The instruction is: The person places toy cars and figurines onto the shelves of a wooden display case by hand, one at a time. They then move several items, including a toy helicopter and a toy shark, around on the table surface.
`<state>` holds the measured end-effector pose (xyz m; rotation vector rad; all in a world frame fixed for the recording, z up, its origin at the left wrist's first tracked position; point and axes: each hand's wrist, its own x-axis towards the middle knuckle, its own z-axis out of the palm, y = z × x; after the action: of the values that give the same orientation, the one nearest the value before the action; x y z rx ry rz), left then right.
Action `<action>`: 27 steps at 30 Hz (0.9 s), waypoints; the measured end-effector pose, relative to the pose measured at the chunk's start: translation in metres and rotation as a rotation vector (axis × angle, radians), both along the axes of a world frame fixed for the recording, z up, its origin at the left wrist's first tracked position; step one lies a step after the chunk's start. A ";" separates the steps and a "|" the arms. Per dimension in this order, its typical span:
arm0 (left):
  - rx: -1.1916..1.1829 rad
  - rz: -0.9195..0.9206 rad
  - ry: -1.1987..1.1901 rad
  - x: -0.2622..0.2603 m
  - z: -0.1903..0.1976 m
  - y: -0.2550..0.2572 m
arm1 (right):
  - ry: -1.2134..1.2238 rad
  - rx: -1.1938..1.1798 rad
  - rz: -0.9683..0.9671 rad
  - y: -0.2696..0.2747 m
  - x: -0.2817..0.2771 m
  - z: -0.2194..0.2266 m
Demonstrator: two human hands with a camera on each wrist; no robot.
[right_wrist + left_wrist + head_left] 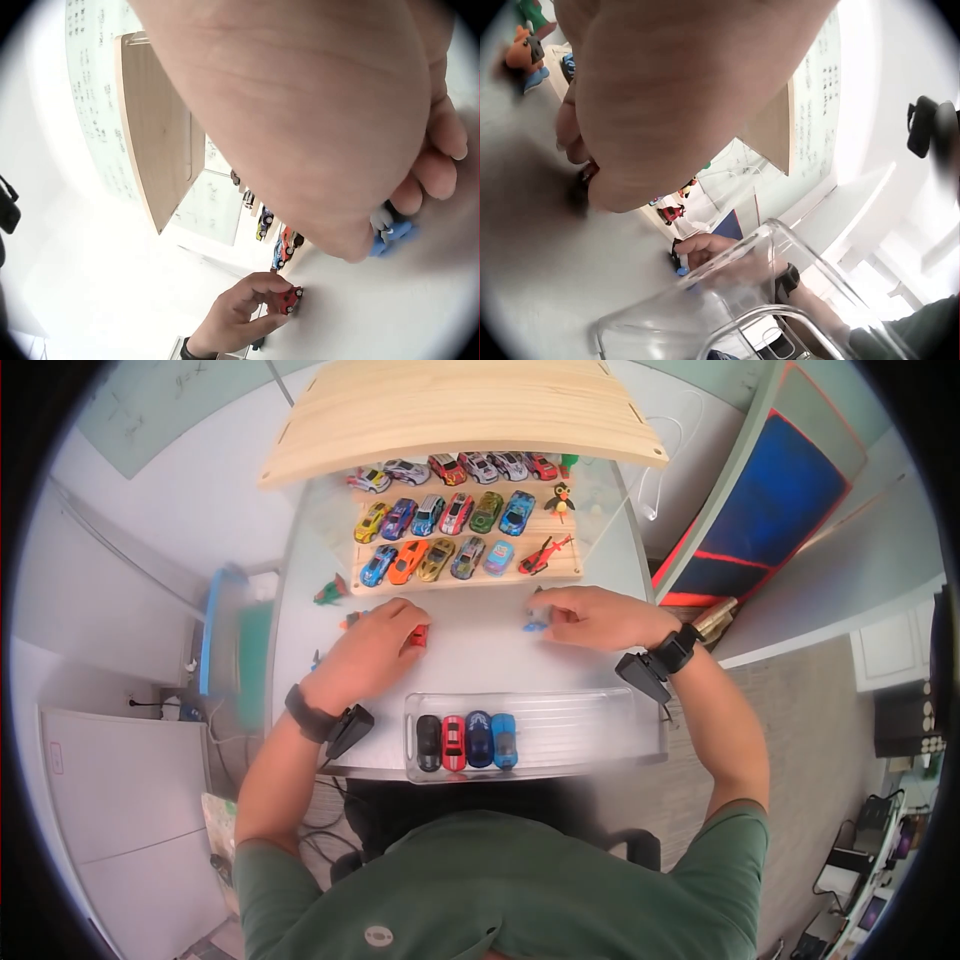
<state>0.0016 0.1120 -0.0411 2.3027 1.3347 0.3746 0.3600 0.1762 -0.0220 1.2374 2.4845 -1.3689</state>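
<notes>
In the head view my left hand [368, 647] pinches a small red toy car [419, 635] between thumb and fingers, close over the white tabletop. The right wrist view shows the same red car [290, 300] from the side. Across from it, my right hand [600, 618] pinches a small grey and blue toy figure [537, 625]; its blue part [394, 236] sticks out below my fingertips in the right wrist view. Near my body lies a clear plastic tray [580, 732] with several toy cars side by side at its left end, one of them a red striped car [454, 742].
Behind my hands stands a wooden tiered display [480, 582] with rows of toy cars, a penguin figure [561, 503] and a red helicopter [546, 556]; its broad wooden top [460, 410] overhangs them. Left of it are a green figure [330, 591] and an orange figure [525, 56].
</notes>
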 end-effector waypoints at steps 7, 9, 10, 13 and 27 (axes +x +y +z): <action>0.016 -0.078 0.014 0.010 0.005 0.004 | -0.079 0.014 -0.021 -0.005 0.001 0.007; 0.021 -0.059 0.032 0.015 0.003 0.004 | -0.070 0.009 -0.031 -0.007 0.005 0.008; 0.020 -0.061 0.034 0.016 0.004 0.005 | -0.063 0.002 -0.041 -0.008 0.009 0.008; 0.025 -0.048 0.050 0.018 0.005 0.005 | -0.017 0.027 -0.039 -0.011 0.025 0.003; -0.109 -0.005 0.235 0.026 0.016 0.015 | 0.021 0.045 -0.131 -0.031 0.062 0.002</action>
<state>0.0272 0.1270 -0.0247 2.3127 1.4201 0.0276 0.4225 0.1447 -0.0200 1.4254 2.5017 -1.3671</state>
